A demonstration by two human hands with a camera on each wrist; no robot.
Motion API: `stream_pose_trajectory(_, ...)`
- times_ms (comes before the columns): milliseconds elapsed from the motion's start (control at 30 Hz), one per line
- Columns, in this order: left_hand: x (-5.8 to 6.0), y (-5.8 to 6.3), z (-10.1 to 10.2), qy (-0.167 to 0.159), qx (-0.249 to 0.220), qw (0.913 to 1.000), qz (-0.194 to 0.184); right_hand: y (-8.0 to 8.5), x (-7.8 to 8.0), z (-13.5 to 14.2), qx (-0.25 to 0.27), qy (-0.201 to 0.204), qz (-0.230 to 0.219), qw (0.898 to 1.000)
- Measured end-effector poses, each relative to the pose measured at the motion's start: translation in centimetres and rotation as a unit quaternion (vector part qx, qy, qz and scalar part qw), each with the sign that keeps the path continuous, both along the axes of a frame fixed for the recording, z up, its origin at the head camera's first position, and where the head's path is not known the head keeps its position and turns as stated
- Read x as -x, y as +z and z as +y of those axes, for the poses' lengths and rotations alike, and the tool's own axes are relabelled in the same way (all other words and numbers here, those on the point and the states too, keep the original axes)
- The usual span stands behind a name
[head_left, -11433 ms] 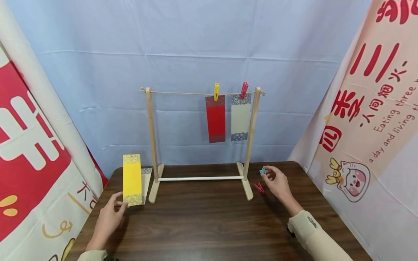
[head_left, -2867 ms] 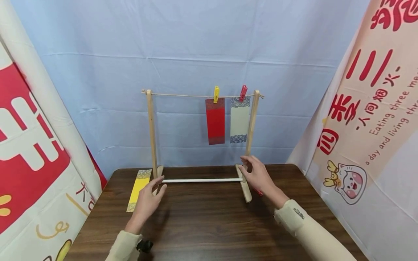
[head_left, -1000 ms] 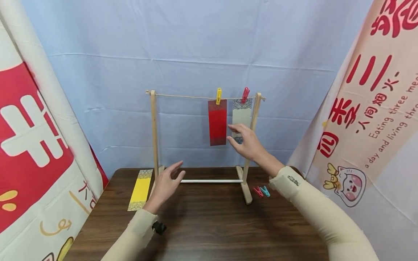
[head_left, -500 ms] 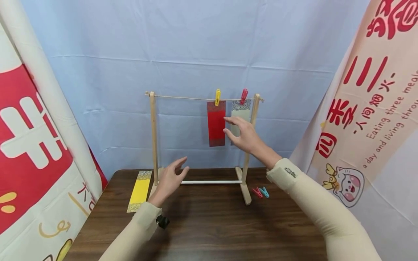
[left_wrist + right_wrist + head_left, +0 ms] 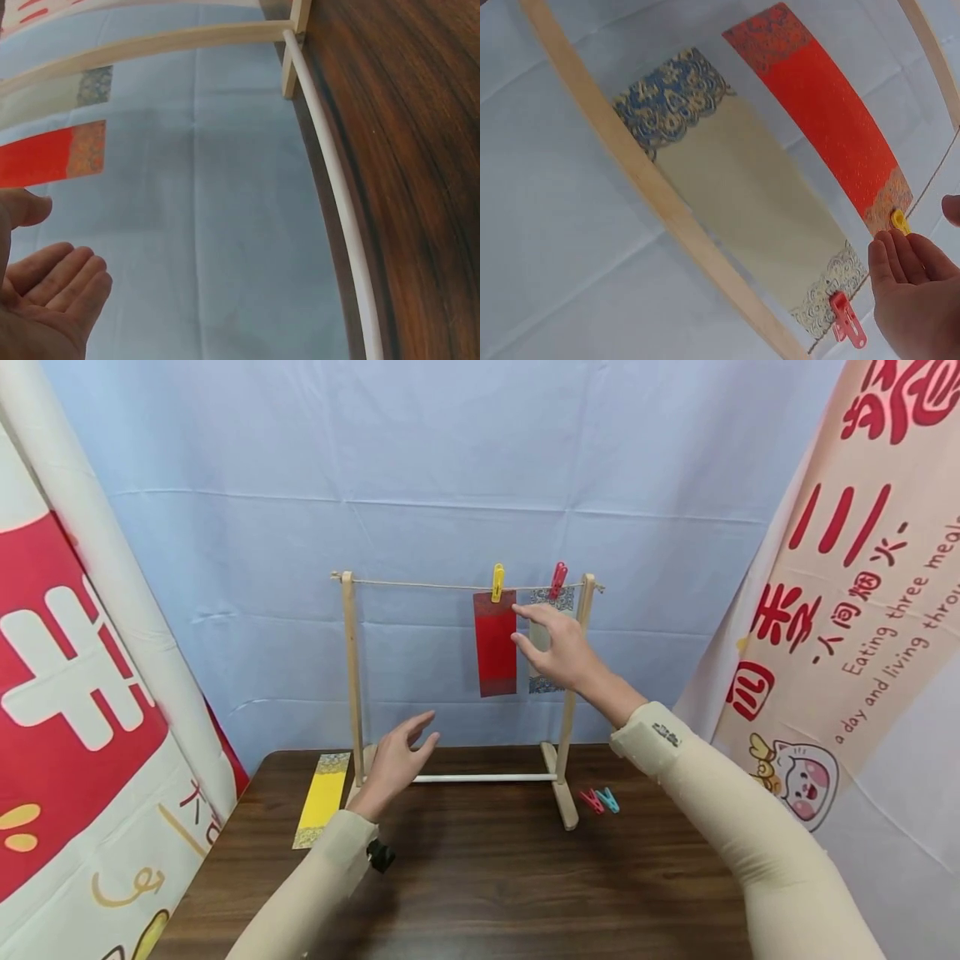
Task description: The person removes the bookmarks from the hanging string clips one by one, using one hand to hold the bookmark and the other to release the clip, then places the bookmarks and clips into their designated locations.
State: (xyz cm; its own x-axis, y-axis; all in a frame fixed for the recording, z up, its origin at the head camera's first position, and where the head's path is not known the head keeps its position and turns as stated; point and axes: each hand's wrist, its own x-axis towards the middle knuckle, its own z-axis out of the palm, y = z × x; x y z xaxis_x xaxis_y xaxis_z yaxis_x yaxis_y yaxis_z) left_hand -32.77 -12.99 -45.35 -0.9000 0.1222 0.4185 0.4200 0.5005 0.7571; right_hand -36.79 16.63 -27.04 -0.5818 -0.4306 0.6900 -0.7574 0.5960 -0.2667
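Note:
My right hand (image 5: pixel 562 647), its fingers relaxed and apart from the thumb, hovers in front of the hanging papers and holds nothing. Its fingertips come near the right edge of a red paper strip (image 5: pixel 496 647), which a yellow clothespin (image 5: pixel 498 583) fastens to the string. Partly behind this hand hangs a cream strip with blue patterned ends (image 5: pixel 742 195), held by a red clothespin (image 5: pixel 558 580). My left hand (image 5: pixel 393 764) is raised before the rack's left post (image 5: pixel 352 668), palm inward, with nothing in its fingers. Whether the right fingertips touch the red strip, I cannot tell.
The wooden rack has a string (image 5: pixel 420 583) on top and a white bar (image 5: pixel 487 777) below. A yellow strip (image 5: pixel 322 797) lies on the brown table (image 5: pixel 480 868) at the left. Near the right foot lie a red clothespin (image 5: pixel 592 801) and a blue clothespin (image 5: pixel 608 800).
The blue clothespin, pinched by my right hand earlier, now lies on the table. My right hand has risen to the hanging strips. My left hand has moved right from the yellow strip.

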Motion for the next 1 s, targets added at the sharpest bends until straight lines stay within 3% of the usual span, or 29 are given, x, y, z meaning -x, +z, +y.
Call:
stream_pose_trajectory(333, 1.1, 0.4, 1.1, -0.024, -0.018, 0.9995, 0.004, 2.0, 0.3, -0.1, -0.006, -0.010, 0.003, 1.000)
stream_pose_trajectory(767, 2.5, 0.3, 2.0, -0.017, -0.002, 0.9998, 0.005, 3.6, 1.0, -0.5, 0.000, -0.004, 0.019, 1.000)
stream_pose_trajectory(1000, 3.3, 0.3, 2.6, -0.015, 0.001, 0.9999, 0.006, 4.2, 1.4, -0.8, -0.008, -0.017, 0.003, 1.000)
